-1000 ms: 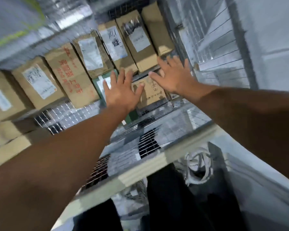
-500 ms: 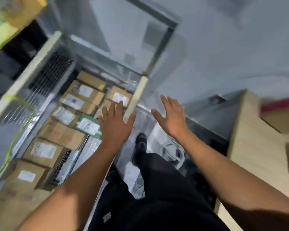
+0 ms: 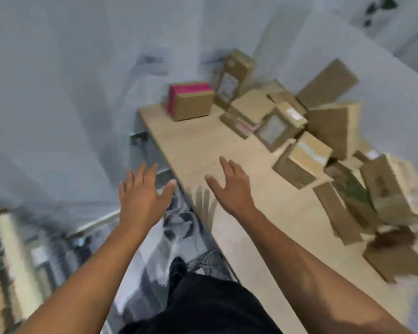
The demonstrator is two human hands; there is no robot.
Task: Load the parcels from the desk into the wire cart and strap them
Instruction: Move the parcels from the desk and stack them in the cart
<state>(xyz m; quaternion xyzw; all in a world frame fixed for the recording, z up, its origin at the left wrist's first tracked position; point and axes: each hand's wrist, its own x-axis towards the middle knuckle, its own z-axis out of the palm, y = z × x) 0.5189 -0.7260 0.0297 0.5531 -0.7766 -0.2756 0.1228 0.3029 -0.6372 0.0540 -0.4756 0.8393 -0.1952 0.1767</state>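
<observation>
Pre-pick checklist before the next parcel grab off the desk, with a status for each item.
1. Empty left hand: ok, open, holding nothing.
2. Empty right hand: ok, open over the desk.
3. Stock to load: ok, a pile of cardboard parcels lies on the desk's far right part, and a pink-sided box stands apart from it.
4. Reach path: ok, bare desktop lies between the right hand and the pile.
5. Pile steady: not ok, several parcels lean tilted on one another.
6. Room in the wire cart: cannot tell, only a blurred corner shows.
</observation>
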